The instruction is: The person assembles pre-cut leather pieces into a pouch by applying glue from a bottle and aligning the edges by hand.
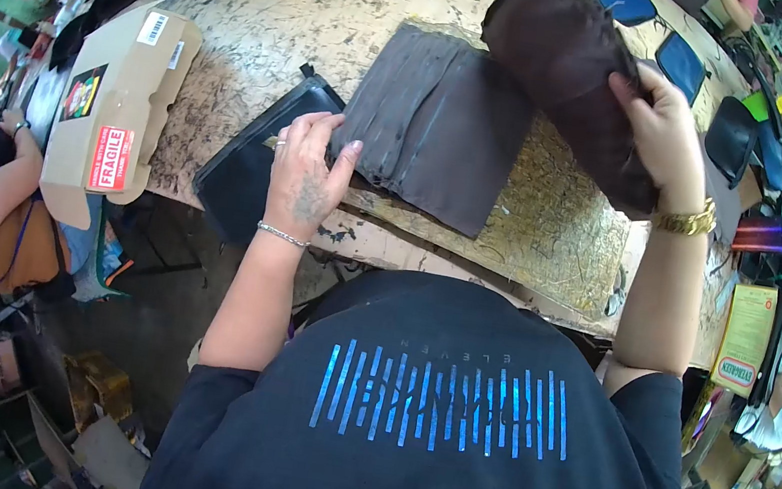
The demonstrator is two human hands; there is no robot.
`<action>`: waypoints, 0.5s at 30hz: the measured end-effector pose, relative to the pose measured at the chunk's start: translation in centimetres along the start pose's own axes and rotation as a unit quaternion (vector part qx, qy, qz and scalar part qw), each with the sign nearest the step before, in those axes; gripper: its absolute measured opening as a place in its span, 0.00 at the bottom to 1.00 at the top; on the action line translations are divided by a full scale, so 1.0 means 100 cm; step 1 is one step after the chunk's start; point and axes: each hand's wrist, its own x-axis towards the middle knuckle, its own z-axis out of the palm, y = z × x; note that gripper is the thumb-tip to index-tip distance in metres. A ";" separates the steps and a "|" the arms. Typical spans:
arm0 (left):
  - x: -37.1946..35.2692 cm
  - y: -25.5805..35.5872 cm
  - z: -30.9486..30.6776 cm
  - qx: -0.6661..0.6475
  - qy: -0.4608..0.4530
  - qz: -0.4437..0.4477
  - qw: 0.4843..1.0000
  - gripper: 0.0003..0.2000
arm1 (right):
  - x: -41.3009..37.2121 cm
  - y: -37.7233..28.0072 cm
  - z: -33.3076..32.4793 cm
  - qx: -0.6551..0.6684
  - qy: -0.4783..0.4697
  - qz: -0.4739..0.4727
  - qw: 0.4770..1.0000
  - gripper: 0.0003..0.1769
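My left hand point(310, 167) rests at the left edge of a flat dark brown leather-like panel point(440, 120), its thumb and fingers apart and touching that edge. The panel has raised seams or folds along its left half. In my right hand point(665, 134) is a second dark brown leather-like piece point(569, 69), gripped at its right side with the thumb on top. It is lifted and tilted above the panel's right corner. Fingers behind it are hidden. Beneath the panel lies a worn, yellowish board point(563, 240).
Beside my left hand lies a black pouch point(251, 168). A cardboard box point(88, 139) with a FRAGILE label stands at the left. Black and blue cases point(681, 63) lie at the far right, near a purple tumbler point(767, 234). Another person point(9, 228) sits at the left.
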 end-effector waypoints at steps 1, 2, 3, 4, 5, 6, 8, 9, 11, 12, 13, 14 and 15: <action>0.001 -0.003 -0.003 0.016 -0.019 -0.012 1.000 0.14 | 0.013 0.003 -0.006 -0.037 0.000 0.029 0.999 0.13; 0.001 -0.005 -0.004 -0.008 -0.025 -0.018 0.999 0.14 | 0.021 0.001 -0.012 -0.055 0.000 -0.001 0.999 0.13; 0.002 -0.005 -0.004 -0.008 -0.022 -0.014 1.000 0.14 | 0.030 -0.008 -0.015 -0.074 0.001 -0.031 0.997 0.13; 0.000 -0.003 -0.004 -0.040 -0.031 -0.027 0.998 0.13 | 0.038 -0.013 -0.014 -0.111 0.022 -0.091 0.989 0.12; -0.002 0.000 -0.003 -0.072 -0.041 -0.040 0.996 0.13 | 0.041 -0.021 -0.011 -0.112 0.023 -0.092 0.989 0.12; -0.002 0.007 -0.005 -0.112 -0.064 -0.075 0.989 0.14 | 0.045 -0.031 -0.006 -0.161 0.014 -0.099 0.982 0.13; -0.006 0.008 -0.001 -0.179 -0.076 -0.127 0.973 0.15 | 0.046 -0.039 0.025 -0.217 0.071 -0.218 0.949 0.10; -0.010 0.005 0.001 -0.244 -0.088 -0.176 0.949 0.15 | 0.032 -0.060 0.045 -0.257 0.072 -0.186 0.946 0.08; -0.020 -0.001 0.000 -0.269 -0.087 -0.225 0.932 0.15 | 0.011 -0.053 0.095 -0.304 -0.029 -0.132 0.943 0.09; -0.027 -0.001 -0.002 -0.341 -0.050 -0.272 0.898 0.13 | -0.002 -0.039 0.122 -0.305 -0.038 -0.208 0.928 0.09; -0.033 -0.003 -0.004 -0.409 -0.011 -0.315 0.856 0.11 | -0.021 -0.034 0.148 -0.332 -0.069 -0.212 0.917 0.09; -0.043 -0.009 -0.004 -0.494 -0.006 -0.355 0.794 0.11 | -0.041 -0.028 0.170 -0.354 -0.119 -0.193 0.907 0.11; -0.051 -0.009 -0.005 -0.573 -0.001 -0.391 0.720 0.12 | -0.056 -0.022 0.185 -0.353 -0.174 -0.167 0.904 0.19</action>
